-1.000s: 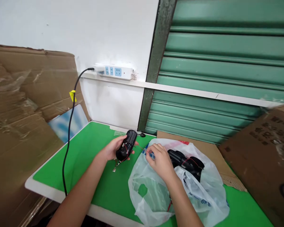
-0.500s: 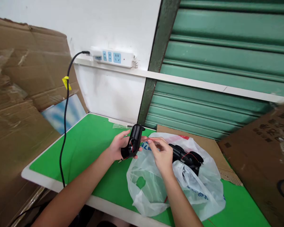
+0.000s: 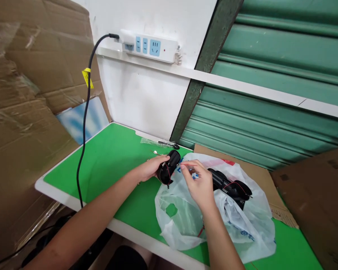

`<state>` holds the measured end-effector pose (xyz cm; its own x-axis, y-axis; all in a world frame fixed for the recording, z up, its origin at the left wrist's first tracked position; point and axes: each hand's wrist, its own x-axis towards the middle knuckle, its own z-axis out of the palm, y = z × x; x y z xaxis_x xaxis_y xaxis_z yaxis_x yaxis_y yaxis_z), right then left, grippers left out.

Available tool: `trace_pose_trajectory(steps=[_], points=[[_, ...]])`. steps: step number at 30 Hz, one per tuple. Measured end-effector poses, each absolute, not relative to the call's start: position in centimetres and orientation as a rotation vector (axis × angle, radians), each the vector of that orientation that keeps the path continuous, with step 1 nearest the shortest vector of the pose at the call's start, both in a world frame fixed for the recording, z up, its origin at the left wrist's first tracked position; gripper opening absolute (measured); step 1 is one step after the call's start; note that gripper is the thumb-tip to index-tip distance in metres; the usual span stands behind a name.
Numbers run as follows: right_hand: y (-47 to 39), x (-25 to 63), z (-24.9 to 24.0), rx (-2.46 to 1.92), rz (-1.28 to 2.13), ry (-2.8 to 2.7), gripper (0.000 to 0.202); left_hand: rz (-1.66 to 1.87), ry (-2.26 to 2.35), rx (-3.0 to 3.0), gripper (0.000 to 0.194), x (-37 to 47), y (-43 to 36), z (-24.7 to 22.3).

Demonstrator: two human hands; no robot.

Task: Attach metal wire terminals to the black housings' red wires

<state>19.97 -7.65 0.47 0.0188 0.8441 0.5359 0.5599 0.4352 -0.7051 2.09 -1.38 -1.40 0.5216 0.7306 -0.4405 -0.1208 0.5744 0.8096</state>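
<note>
My left hand (image 3: 151,168) is closed round a black plastic housing (image 3: 173,159) with a rounded end, tilted above the green table top. A thin red wire hangs across the housing's lower part. Just to the right, my right hand (image 3: 199,184) pinches a thin red wire (image 3: 190,165) between thumb and fingers, its tip close to the housing. Whether that wire joins the housing cannot be made out. Beside my right hand, similar black housings (image 3: 221,180) with red wire lie on a crumpled white plastic bag (image 3: 180,230).
The green table (image 3: 95,168) has a pale edge. At its back lie a small black tool (image 3: 169,144) and clear wrapping. Cardboard boxes (image 3: 30,131) stand left and right. A black cable (image 3: 84,131) hangs from the wall power strip (image 3: 169,50) down past the table's left side.
My left hand has turned the housing over, its thumb now on top, and moved it slightly right. My right hand still pinches the wire. The camera view has shifted.
</note>
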Motion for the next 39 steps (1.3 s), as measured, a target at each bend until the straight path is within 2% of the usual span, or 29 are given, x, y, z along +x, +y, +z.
trace_pose_trajectory(steps=[9,17,25,32,39], points=[[-7.6,19.7,-0.5,-1.321,0.260,-1.841,0.018,0.559,0.827,0.855,0.044,2.4,-2.1,-0.8],[-7.5,19.6,-0.8,-1.354,0.250,-1.777,0.022,0.567,0.771,0.851,0.044,2.4,-1.9,-1.2],[-7.3,19.5,-0.9,-1.331,0.260,-1.757,0.019,0.590,0.743,0.823,0.035,2.4,-1.9,-1.4],[-7.3,19.5,-0.9,-1.296,0.210,-1.802,0.019,0.619,0.793,0.842,0.039,2.5,-2.0,-1.1],[-7.3,19.6,-0.5,-1.263,0.205,-1.767,0.016,0.608,0.748,0.785,0.026,2.3,-1.8,-1.4]])
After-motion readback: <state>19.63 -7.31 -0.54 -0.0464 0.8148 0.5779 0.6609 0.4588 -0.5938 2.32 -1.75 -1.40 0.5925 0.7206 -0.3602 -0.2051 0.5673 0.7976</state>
